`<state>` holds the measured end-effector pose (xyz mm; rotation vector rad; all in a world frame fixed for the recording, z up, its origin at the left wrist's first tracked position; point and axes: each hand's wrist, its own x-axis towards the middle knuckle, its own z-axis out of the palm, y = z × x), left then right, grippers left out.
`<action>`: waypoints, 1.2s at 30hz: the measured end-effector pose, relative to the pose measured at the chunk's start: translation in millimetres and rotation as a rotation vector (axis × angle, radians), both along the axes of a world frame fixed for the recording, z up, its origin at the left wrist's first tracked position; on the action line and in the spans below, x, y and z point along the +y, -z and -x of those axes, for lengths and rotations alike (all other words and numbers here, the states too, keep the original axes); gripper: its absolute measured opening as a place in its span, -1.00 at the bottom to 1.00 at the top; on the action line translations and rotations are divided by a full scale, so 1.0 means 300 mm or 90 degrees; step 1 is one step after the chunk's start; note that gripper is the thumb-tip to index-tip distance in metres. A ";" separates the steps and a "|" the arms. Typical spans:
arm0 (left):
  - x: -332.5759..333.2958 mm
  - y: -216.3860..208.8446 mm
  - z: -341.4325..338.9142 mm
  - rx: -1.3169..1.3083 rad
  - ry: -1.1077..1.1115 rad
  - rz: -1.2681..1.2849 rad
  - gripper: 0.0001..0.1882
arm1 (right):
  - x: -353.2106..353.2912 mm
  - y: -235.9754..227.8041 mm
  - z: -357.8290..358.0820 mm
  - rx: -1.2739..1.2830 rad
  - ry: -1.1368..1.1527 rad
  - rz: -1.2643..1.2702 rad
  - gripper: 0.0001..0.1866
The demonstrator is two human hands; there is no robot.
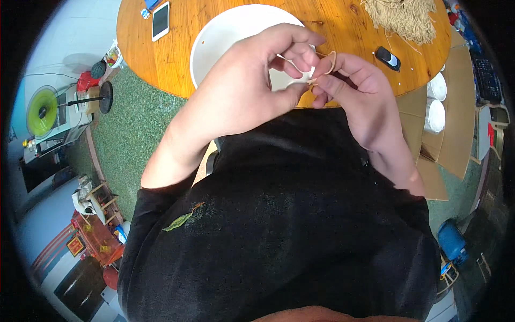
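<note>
Both hands meet over the near edge of a round wooden table. My right hand (pixel 354 80) pinches a thin tan cord (pixel 333 63), which forms a small loop over the fingertips. Close beside it, my left hand (pixel 257 70) is curled, its thumb reaching toward the cord. A small pale edge shows between the hands, but what the left fingers hold is largely hidden. Behind the left hand lies a large white round dish (pixel 214 43), partly covered by that hand and forearm.
On the wooden table (pixel 155 64) lie a white phone (pixel 161 21), a bundle of tan cord (pixel 405 19) and a small black object with a pale label (pixel 387 58). Flattened cardboard (pixel 456 118) and white rolls (pixel 435 115) are at the right. A green fan (pixel 43 111) stands at left.
</note>
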<state>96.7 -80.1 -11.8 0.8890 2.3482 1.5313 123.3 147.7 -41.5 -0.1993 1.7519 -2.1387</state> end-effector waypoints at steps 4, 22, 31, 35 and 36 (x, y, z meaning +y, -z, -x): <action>0.011 0.009 0.002 0.021 -0.040 -0.003 -0.45 | -0.008 0.039 -0.007 -0.040 0.022 0.074 -0.89; 0.004 0.006 -0.017 0.087 -0.018 0.010 -0.62 | -0.001 0.073 -0.005 -0.007 0.029 0.132 -0.91; 0.005 -0.003 -0.019 0.098 -0.022 0.038 -0.70 | 0.014 0.085 0.001 0.005 -0.029 0.141 -0.91; 0.003 0.000 -0.018 0.138 -0.019 0.042 -0.71 | 0.019 0.079 0.005 0.014 -0.047 0.158 -0.92; 0.004 -0.001 -0.020 0.138 -0.020 0.043 -0.71 | 0.019 0.078 0.007 0.012 -0.048 0.152 -0.93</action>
